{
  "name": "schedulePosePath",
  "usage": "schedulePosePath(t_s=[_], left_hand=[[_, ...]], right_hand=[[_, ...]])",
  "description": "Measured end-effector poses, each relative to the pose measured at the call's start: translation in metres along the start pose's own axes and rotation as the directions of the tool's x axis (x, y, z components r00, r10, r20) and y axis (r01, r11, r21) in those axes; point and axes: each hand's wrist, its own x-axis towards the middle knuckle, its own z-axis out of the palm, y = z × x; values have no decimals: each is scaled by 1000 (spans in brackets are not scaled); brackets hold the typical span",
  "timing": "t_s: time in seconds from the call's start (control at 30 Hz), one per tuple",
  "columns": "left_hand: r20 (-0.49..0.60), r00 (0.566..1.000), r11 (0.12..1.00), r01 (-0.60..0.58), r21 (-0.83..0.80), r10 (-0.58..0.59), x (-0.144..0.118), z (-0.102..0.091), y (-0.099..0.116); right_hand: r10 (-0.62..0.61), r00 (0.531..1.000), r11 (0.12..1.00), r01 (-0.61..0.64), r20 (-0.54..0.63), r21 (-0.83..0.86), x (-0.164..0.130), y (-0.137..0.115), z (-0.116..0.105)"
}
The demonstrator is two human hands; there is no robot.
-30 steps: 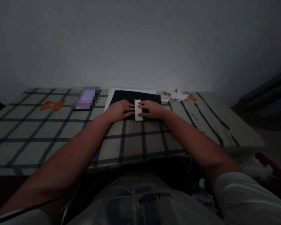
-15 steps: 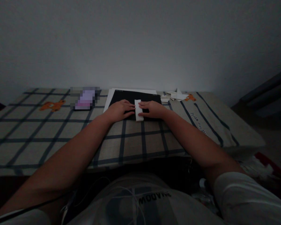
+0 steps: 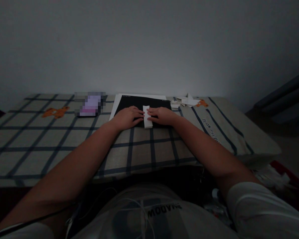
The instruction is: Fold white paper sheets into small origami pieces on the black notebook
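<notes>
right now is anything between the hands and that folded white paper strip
Nothing visible. The left hand and the right hand both rest fingertips on the folded white paper strip, which lies on the black sheet.

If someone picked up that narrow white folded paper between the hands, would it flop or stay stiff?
The folded paper strip looks layered and narrow, so probably stiffer than a single sheet, and very light. Lying flat on the black board, it can't roll; a push would likely slide it.
</notes>
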Motion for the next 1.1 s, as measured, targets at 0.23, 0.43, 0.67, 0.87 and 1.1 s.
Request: schedulePosePath(t_s=[0.23,0.43,0.67,0.87,1.1], left_hand=[[-27,997,996,76,41,-75,3,4,9],[-8,991,988,134,77,-133,3,0,18],[19,988,984,151,97,-153,3,-5,24],[20,985,982,170,81,-173,3,-6,28],[24,992,989,120,87,-123,2,-7,24]], right_hand=[[15,1000,999,-15,-24,28,2,4,2],[41,999,999,-41,5,26,3,3,1],[14,1000,995,-15,11,97,-1,7,-3],[-6,999,983,0,33,182,-4,9,-7],[44,996,974,-60,80,218,-6,8,-8]])
